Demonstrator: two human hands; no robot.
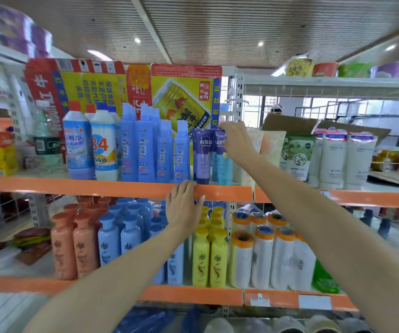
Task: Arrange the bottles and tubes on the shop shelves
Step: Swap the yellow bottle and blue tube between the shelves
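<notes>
Two purple tubes stand on the upper shelf. My right hand pinches the top of the right-hand purple tube, next to the other purple tube. A light blue tube stands just below my fingers. My left hand rests with its fingers hooked over the orange front edge of that shelf, holding no product. Blue spray bottles stand left of the tubes. White and green tubes stand to the right.
Two large white bottles sit at the left of the upper shelf. The lower shelf carries orange, blue and yellow bottles and rolls of masking film. Cardboard drink boxes stand behind the bottles.
</notes>
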